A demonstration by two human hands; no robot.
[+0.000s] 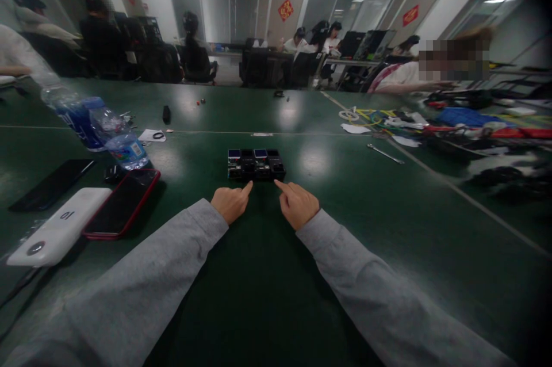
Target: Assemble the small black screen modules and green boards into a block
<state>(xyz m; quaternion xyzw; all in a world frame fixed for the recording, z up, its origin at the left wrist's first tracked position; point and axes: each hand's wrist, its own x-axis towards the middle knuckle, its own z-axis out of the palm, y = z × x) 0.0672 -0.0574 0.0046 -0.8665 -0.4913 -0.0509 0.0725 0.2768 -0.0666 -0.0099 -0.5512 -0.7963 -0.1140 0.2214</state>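
A row of small black box-like modules [256, 164] sits on the green table in front of me. Two of them show little screens and bare circuit parts; their exact kind is unclear. My left hand [232, 202] points its index finger at the row's near edge, with the other fingers curled in. On the other side, my right hand [298, 203] points the same way, toward the right part of the row. Both fingertips are close to the modules; whether they touch cannot be made out. Neither hand holds anything.
Left of me lie a red-edged phone [125, 203], a white power bank [60, 226], a dark phone [52, 184] and plastic bottles [121, 137]. At right are a wrench [385, 154], tangled cables [371, 118] and a person [401, 76]. Several people sit farther back.
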